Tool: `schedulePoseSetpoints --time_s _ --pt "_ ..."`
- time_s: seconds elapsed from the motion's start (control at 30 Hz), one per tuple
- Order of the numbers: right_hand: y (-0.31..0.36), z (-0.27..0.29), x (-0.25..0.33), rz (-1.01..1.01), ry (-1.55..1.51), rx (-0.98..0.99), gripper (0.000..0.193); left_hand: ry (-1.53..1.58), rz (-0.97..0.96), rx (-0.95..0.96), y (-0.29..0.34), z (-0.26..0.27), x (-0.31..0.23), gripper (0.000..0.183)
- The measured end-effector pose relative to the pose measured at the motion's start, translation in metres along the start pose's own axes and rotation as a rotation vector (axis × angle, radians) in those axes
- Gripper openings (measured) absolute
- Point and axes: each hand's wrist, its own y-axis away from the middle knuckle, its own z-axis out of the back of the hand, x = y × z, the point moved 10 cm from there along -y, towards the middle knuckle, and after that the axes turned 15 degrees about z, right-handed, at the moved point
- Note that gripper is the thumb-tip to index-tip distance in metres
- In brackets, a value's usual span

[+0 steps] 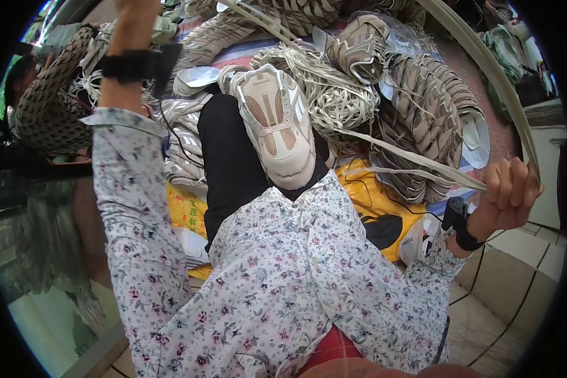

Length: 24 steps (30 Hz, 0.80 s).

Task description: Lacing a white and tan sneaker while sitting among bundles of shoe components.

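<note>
My right hand (507, 192) is raised at the right with its fingers closed round a flat beige shoelace (466, 38). From this hand the lace arcs up and out past the top edge, and lace strands also run left to a tangled pile of laces (327, 94). At the upper left my left hand (137, 7) is cut off by the top edge, so its fingers are hidden. A beige and white sneaker upper (277, 126) lies across my lap, its toe toward me and mesh panels on top. No lace shows in its toe area.
Stacks of beige shoe uppers (425, 113) lie beyond my knees on a striped sheet. Yellow plastic bags (390, 201) lie beside my legs. A glass-sided case (44, 239) stands at the left, and a tiled step (510, 264) at the right. A person (22, 79) is at the far left.
</note>
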Motion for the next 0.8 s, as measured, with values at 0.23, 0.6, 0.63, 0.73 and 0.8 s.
schedulePoseSetpoints --time_s 0.23,0.6,0.63,0.73,0.8 --pt "0.090 0.079 0.019 -0.115 0.383 -0.212 0.030 -0.178 -0.056 -0.101 -0.018 0.232 0.001 0.034" --pt "0.123 0.148 -0.022 -0.646 0.920 0.077 0.036 -0.287 0.348 -0.741 0.314 0.595 0.056 0.040" --pt "0.123 0.149 -0.027 -0.686 0.925 0.136 0.033 -0.352 0.458 -0.842 0.347 0.614 0.074 0.037" --pt "0.126 0.167 -0.032 -0.813 1.061 0.273 0.024 -0.059 0.711 -1.022 0.445 0.632 0.135 0.040" --pt "0.146 0.199 -0.037 -1.075 1.120 0.188 0.021 -0.298 0.699 -0.905 0.476 0.616 0.148 0.032"
